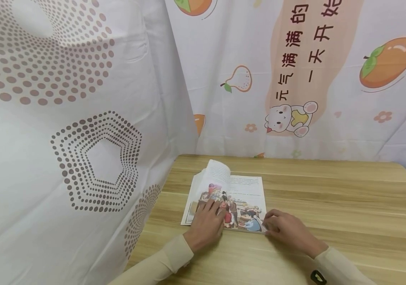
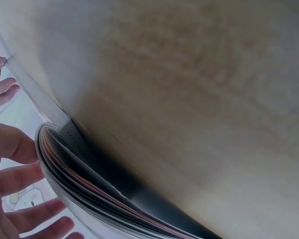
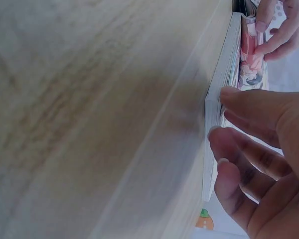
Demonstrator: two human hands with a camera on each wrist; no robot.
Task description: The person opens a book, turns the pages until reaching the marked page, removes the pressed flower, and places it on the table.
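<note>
Plainly, a wooden table is seen, its streaked grain running pale and yellowish beneath the work. It is bordered on the left by a white cloth patterned with brown dots, and at the back by a printed cloth on which orange fruit, small flowers and two lines of dark characters are shown.

One book is counted on the table, along with two hands and two cream sleeves. One bear is printed on the back cloth, turned on its side. One small dark object, too indistinct to be named, is seen by the right sleeve.

The book is laid open, its right page flat and its left-hand pages bowed upward. A colour picture is spread across the lower part of both pages. The left hand is rested on the lower left page, its fingers extended and parted; in the left wrist view the curved page edges are met by the thumb. The right hand is placed at the book's lower right corner, its fingers loosely bent and its thumb touching the edge; whether a page is pinched there cannot be told.
</note>
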